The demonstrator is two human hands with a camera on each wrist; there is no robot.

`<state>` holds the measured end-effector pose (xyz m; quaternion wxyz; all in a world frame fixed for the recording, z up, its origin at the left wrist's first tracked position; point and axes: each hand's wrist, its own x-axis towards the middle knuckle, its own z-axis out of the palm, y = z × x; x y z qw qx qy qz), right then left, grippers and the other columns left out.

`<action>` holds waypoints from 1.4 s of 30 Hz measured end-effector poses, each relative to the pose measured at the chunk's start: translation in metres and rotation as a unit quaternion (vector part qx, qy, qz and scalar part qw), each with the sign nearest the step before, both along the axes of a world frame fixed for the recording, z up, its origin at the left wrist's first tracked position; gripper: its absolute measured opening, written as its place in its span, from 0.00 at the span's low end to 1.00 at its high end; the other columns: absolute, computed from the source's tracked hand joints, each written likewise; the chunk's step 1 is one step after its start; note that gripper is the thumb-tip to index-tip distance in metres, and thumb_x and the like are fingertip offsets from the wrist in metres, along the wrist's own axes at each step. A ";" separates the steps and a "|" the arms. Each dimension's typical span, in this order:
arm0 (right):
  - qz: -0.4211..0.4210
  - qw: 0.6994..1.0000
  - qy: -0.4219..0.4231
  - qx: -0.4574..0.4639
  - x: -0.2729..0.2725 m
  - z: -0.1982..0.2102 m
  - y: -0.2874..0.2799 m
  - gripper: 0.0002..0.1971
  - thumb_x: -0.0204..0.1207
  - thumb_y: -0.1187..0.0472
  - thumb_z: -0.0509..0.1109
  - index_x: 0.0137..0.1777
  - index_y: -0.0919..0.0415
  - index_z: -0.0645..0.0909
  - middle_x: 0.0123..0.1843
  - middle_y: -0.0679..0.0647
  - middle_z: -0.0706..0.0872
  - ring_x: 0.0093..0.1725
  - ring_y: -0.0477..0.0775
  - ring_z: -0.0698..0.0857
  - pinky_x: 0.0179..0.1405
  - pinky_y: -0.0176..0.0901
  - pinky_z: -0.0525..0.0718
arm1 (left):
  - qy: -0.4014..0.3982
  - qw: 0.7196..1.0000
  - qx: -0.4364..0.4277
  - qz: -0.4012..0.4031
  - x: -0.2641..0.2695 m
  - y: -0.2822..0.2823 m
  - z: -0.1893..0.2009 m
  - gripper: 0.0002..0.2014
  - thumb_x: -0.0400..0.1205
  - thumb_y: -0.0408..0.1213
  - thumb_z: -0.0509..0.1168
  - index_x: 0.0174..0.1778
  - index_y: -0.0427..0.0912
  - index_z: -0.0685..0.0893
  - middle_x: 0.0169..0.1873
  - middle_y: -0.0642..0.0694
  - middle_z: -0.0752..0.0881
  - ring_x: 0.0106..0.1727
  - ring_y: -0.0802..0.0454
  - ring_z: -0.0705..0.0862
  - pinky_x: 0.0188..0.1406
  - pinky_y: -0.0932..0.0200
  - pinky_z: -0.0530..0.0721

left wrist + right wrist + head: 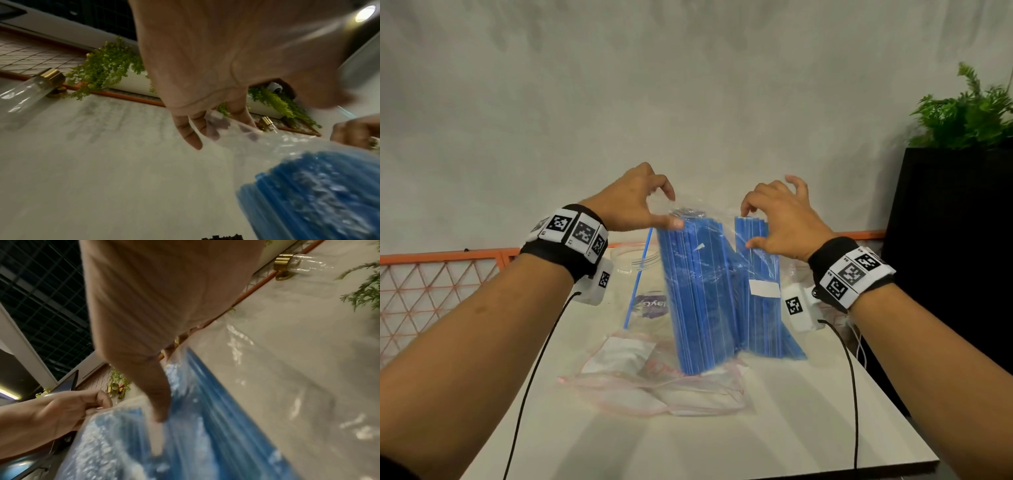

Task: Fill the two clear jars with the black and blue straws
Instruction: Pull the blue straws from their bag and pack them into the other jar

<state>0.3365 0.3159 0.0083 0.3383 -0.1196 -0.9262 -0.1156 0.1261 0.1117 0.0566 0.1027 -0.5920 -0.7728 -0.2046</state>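
A clear plastic bag (690,205) full of blue straws (697,294) stands upright above the white table (756,445). The straws sit in two bundles, the second (760,267) to the right. My left hand (674,210) pinches the bag's top left edge. At the top right, my right hand (748,228) pinches the plastic over the right bundle. In the left wrist view, the fingers (191,134) hold the film above the blue straws (318,194). The right wrist view shows the thumb (160,408) pressed on the wrapped straws (205,426). Behind the bag, a clear jar (631,260) holds one blue straw (639,274). No black straws are in view.
An empty zip bag with a red seal (654,380) lies flat on the table in front of the straws. An orange mesh fence (431,291) runs along the back left. A black planter (945,240) with a green plant (969,113) stands at the right.
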 end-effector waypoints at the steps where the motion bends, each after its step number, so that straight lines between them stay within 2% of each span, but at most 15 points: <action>1: 0.000 1.000 0.003 -0.009 -0.001 0.000 0.001 0.26 0.59 0.43 0.82 0.54 0.42 0.74 0.49 0.42 0.78 0.60 0.51 0.77 0.75 0.55 0.50 | 0.031 0.999 -0.021 0.003 0.000 0.001 -0.002 0.28 0.68 0.60 0.78 0.59 0.52 0.82 0.53 0.46 0.73 0.57 0.51 0.73 0.57 0.54 0.74; 4: 0.023 0.999 0.014 -0.039 -0.004 0.000 0.003 0.31 0.59 0.43 0.82 0.61 0.42 0.74 0.49 0.42 0.77 0.57 0.50 0.76 0.66 0.48 0.55 | 0.090 0.996 -0.002 0.010 0.000 0.008 -0.010 0.21 0.70 0.51 0.81 0.53 0.47 0.83 0.47 0.48 0.73 0.52 0.50 0.73 0.51 0.55 0.73; 6: 0.032 0.999 0.009 -0.030 -0.005 0.001 0.005 0.37 0.57 0.41 0.82 0.68 0.42 0.73 0.57 0.43 0.78 0.63 0.51 0.73 0.65 0.48 0.55 | 0.083 0.996 0.042 -0.004 0.004 0.012 -0.011 0.14 0.72 0.43 0.80 0.42 0.47 0.80 0.43 0.50 0.73 0.47 0.49 0.74 0.46 0.54 0.74; 8: 0.026 0.999 -0.017 -0.016 -0.006 0.005 0.006 0.40 0.57 0.40 0.82 0.71 0.41 0.72 0.66 0.44 0.77 0.70 0.52 0.70 0.70 0.50 0.54 | 0.078 0.991 0.103 -0.035 0.007 0.014 -0.012 0.17 0.73 0.36 0.80 0.33 0.45 0.75 0.39 0.49 0.73 0.41 0.47 0.75 0.40 0.54 0.72; 10: 0.034 0.998 -0.031 -0.031 -0.009 0.009 0.005 0.36 0.58 0.43 0.82 0.67 0.43 0.75 0.65 0.43 0.78 0.71 0.50 0.70 0.75 0.51 0.48 | 0.085 0.982 0.158 -0.054 0.011 0.017 -0.011 0.19 0.72 0.28 0.78 0.29 0.43 0.71 0.36 0.47 0.72 0.37 0.46 0.73 0.35 0.53 0.73; 12: 0.043 0.998 -0.020 -0.045 -0.012 0.013 0.003 0.21 0.62 0.50 0.81 0.52 0.47 0.77 0.51 0.41 0.81 0.61 0.49 0.77 0.75 0.50 0.48 | 0.099 0.977 0.183 -0.053 0.012 0.019 -0.011 0.19 0.71 0.23 0.75 0.28 0.43 0.71 0.35 0.48 0.72 0.36 0.47 0.73 0.35 0.54 0.72; 16: 0.046 0.997 0.055 -0.008 -0.012 0.014 0.001 0.14 0.67 0.65 0.74 0.32 0.55 0.70 0.32 0.46 0.77 0.36 0.52 0.77 0.58 0.44 0.64 | 0.117 0.974 0.193 -0.027 0.010 0.017 -0.011 0.20 0.72 0.39 0.79 0.30 0.43 0.72 0.35 0.50 0.73 0.38 0.48 0.73 0.35 0.57 0.67; 20: 0.095 0.992 0.072 -0.035 -0.005 0.008 -0.007 0.16 0.68 0.66 0.73 0.30 0.55 0.67 0.29 0.46 0.72 0.29 0.54 0.72 0.32 0.46 0.74 | 0.119 0.980 0.158 -0.014 0.005 0.008 -0.011 0.13 0.78 0.44 0.75 0.37 0.44 0.79 0.40 0.48 0.78 0.45 0.46 0.79 0.43 0.51 0.76; 24: 0.121 0.983 -0.026 -0.139 0.005 -0.004 -0.015 0.17 0.73 0.44 0.73 0.36 0.54 0.75 0.29 0.45 0.80 0.27 0.47 0.78 0.30 0.42 0.77 | 0.017 0.988 0.146 -0.046 0.004 -0.001 -0.022 0.25 0.74 0.65 0.70 0.38 0.43 0.86 0.48 0.48 0.82 0.49 0.52 0.82 0.51 0.58 0.78; 27: 0.170 0.946 -0.029 -0.275 0.009 -0.010 -0.021 0.18 0.85 0.50 0.58 0.38 0.60 0.76 0.32 0.53 0.87 0.26 0.57 0.83 0.34 0.52 0.84 | -0.117 0.984 0.130 -0.028 0.009 -0.004 -0.032 0.36 0.69 0.79 0.59 0.38 0.45 0.89 0.52 0.52 0.85 0.52 0.58 0.85 0.52 0.61 0.79; 30: 0.135 0.937 -0.069 -0.315 0.008 -0.012 -0.023 0.17 0.85 0.58 0.59 0.36 0.65 0.77 0.31 0.52 0.88 0.23 0.58 0.84 0.37 0.54 0.86 | -0.149 0.983 0.107 0.012 0.015 -0.002 -0.040 0.25 0.75 0.57 0.73 0.31 0.35 0.83 0.50 0.41 0.87 0.50 0.45 0.87 0.51 0.46 0.87; 33: 0.080 0.930 -0.147 -0.328 0.006 -0.014 -0.022 0.12 0.81 0.56 0.68 0.37 0.58 0.82 0.32 0.48 0.89 0.22 0.53 0.85 0.35 0.50 0.86 | -0.121 0.987 0.104 0.037 0.023 -0.002 -0.047 0.06 0.70 0.33 0.75 0.30 0.41 0.85 0.49 0.45 0.87 0.44 0.50 0.85 0.48 0.56 0.83; 35: 0.040 0.928 -0.165 -0.332 0.003 -0.016 -0.022 0.09 0.75 0.53 0.75 0.44 0.56 0.80 0.34 0.53 0.89 0.23 0.53 0.87 0.32 0.51 0.87 | -0.124 0.984 0.119 0.042 0.029 -0.003 -0.051 0.08 0.69 0.27 0.72 0.38 0.44 0.88 0.51 0.48 0.86 0.36 0.56 0.82 0.37 0.63 0.79; 40: 0.006 0.918 -0.156 -0.364 -0.008 -0.021 -0.017 0.49 0.61 0.53 0.86 0.78 0.52 0.61 0.57 0.53 0.79 0.43 0.52 0.85 0.25 0.41 0.87 | -0.173 0.975 0.132 0.033 0.034 -0.002 -0.059 0.22 0.69 0.20 0.69 0.54 0.47 0.86 0.56 0.47 0.79 0.32 0.54 0.79 0.21 0.73 0.72; 42: 0.011 0.908 -0.194 -0.370 -0.015 -0.024 -0.015 0.58 0.60 0.55 0.86 0.84 0.50 0.52 0.69 0.55 0.73 0.57 0.56 0.83 0.37 0.44 0.90 | -0.188 0.974 0.122 0.022 0.036 -0.001 -0.062 0.28 0.69 0.19 0.70 0.62 0.50 0.80 0.59 0.45 0.76 0.38 0.48 0.81 0.23 0.69 0.76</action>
